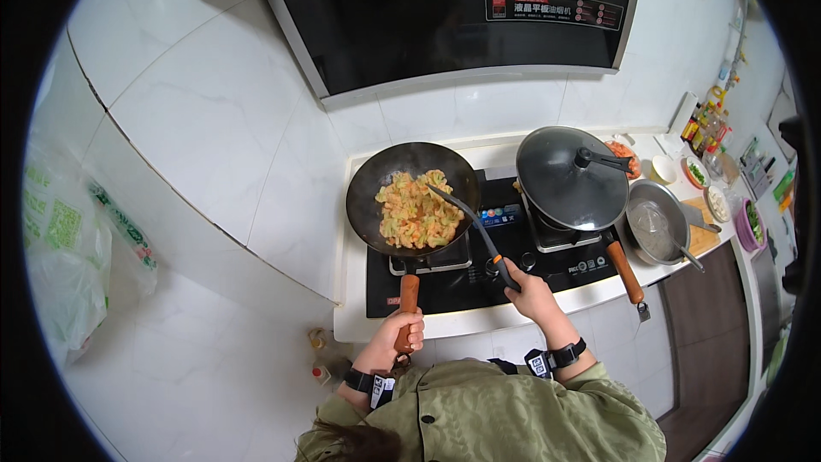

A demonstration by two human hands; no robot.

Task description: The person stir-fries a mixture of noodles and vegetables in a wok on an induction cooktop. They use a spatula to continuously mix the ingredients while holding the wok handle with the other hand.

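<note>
My left hand [397, 332] grips the wooden handle [409, 295] of a dark wok [365, 205], which sits over the left burner of a black glass gas hob [500, 282]. Cauliflower florets [417, 218], coated in an orange-red sauce, lie spread across the wok's bottom. In my right hand [532, 292] is a dark spatula [478, 224] with an orange band on its handle. Its shaft slants down to the left over the wok's rim, and its tip reaches the florets. How much of the blade lies under the food is hard to see.
A second wok with a glass lid [571, 186] covers the right burner, its wooden handle [625, 273] jutting past the counter edge. Right of it stand a metal pot [657, 224] holding a ladle, a cutting board [702, 237], ingredient bowls and bottles [705, 123]. A range hood [449, 19] hangs above.
</note>
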